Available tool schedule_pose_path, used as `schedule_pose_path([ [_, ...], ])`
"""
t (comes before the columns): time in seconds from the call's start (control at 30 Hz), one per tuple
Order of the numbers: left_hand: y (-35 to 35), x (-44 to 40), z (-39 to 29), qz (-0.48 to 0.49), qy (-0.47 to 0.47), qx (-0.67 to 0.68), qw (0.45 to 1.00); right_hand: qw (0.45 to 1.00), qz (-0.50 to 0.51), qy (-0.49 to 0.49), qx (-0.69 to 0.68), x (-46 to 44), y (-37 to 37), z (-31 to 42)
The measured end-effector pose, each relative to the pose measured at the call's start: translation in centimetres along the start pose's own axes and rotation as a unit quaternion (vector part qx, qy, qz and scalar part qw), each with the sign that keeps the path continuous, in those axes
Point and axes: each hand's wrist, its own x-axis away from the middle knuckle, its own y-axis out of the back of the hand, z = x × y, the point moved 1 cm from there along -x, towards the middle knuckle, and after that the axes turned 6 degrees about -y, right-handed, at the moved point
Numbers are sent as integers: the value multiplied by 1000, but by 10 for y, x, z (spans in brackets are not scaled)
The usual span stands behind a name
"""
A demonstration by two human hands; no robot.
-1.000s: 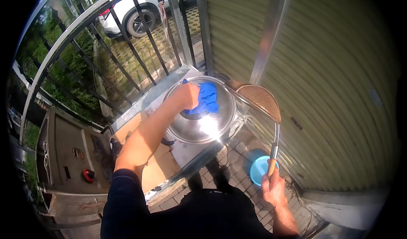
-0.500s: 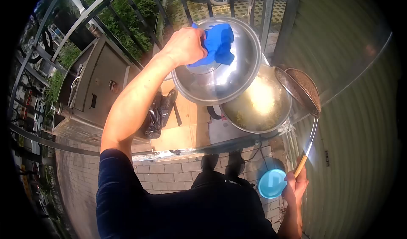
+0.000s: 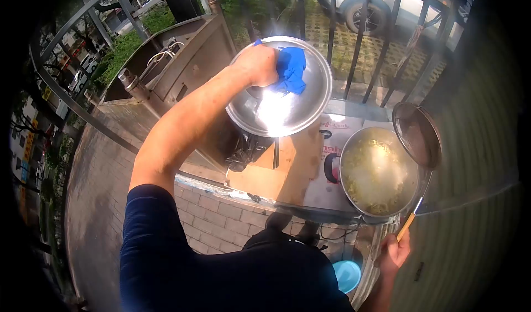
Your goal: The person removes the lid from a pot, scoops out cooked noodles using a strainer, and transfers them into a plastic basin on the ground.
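Observation:
My left hand [image 3: 260,66] is closed round a blue cloth [image 3: 292,71] at the top of a round metal lid [image 3: 312,102]. The lid hangs over the left of the ledge, apart from the pot. On the right, a metal pot [image 3: 349,193] stands uncovered, with pale liquid and yellowish-green pieces inside. My right hand [image 3: 395,251] grips the wooden handle of a mesh strainer [image 3: 423,138]. The strainer's head is raised at the pot's upper right rim; whether it touches the rim I cannot tell.
Cardboard [image 3: 260,182] and a black plastic bag [image 3: 243,154] lie on the ledge. A rusty metal box [image 3: 193,52] stands at left, a railing [image 3: 359,52] behind, and a corrugated wall [image 3: 470,201] at right. A light-blue basin [image 3: 347,276] sits on the paving below.
The lid has moved left, away from the pot, and the pot's whole opening now shows. The strainer stays beside the pot in my right hand. The view has turned.

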Motion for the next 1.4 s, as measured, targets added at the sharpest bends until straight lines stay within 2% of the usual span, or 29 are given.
schedule_pose_path([
  [0.1, -58, -1, 6, 65, 10, 3, 998, 998, -33, -12, 55, -1, -1, 31],
  [0.13, -92, -1, 11, 65, -3, 15, 998, 993, -42, -85, 72, 8, -3, 50],
  [0.17, -110, 3, 7, 104, 8, 19, 994, 994, -60, -65, 70, 4, -1, 39],
  [0.2, -133, 6, 8, 118, 14, 8, 993, 990, -92, 1, 110, -2, 2, 28],
  [0.3, -194, 8, 25, 141, 17, 12, 990, 984, -112, -50, 128, -5, 14, 44],
  [0.37, -217, 11, 24, 163, 15, 14, 986, 968, -75, -78, 225, -6, 21, 53],
  [0.4, -225, 13, 22, 178, 13, 31, 984, 967, -83, -83, 227, -8, 24, 51],
  [0.47, -240, 18, 20, 193, 7, 50, 980, 934, -69, 1, 349, -19, 29, 38],
  [0.5, -251, 22, 19, 197, 9, 50, 979, 933, -72, -2, 352, -25, 31, 33],
  [0.57, -272, 31, 20, 200, 0, 43, 979, 891, -30, 59, 450, -38, 30, 26],
  [0.7, -310, 53, 31, 201, -14, 59, 978, 849, -36, 100, 517, -73, 11, 28],
  [0.77, -307, 60, 30, 187, -8, 56, 981, 833, -12, 40, 551, -88, 3, 30],
  [0.83, -294, 70, 24, 174, 0, 54, 983, 812, -10, 54, 581, -102, -2, 24],
  [0.9, -271, 82, 9, 39, -57, 114, 991, 790, -5, 68, 609, -112, -6, 17],
  [0.93, -264, 85, 0, 42, -56, 115, 991, 770, 0, 108, 629, -115, -8, 16],
  [0.97, -258, 88, -10, 62, -51, 181, 980, 748, 4, 150, 647, -118, -10, 15],
  [1.03, -241, 92, -39, 133, -21, 298, 945, 745, 24, 126, 655, -118, -13, 26],
  [1.07, -239, 94, -53, 134, -19, 299, 945, 742, 40, 102, 662, -115, -13, 33],
  [1.13, -243, 94, -79, 174, -26, 398, 900, 736, 57, 104, 667, -106, -13, 40],
  [1.2, -245, 92, -106, 144, -28, 452, 880, 729, 71, 104, 673, -92, -11, 47],
  [1.27, -243, 87, -130, 117, -31, 504, 855, 725, 72, 145, 669, -70, -7, 52],
  [1.33, -240, 80, -148, 127, 9, 611, 781, 714, 49, 206, 668, -48, 6, 52],
  [1.4, -234, 77, -161, 135, 31, 609, 781, 717, 40, 214, 663, -19, 12, 66],
])
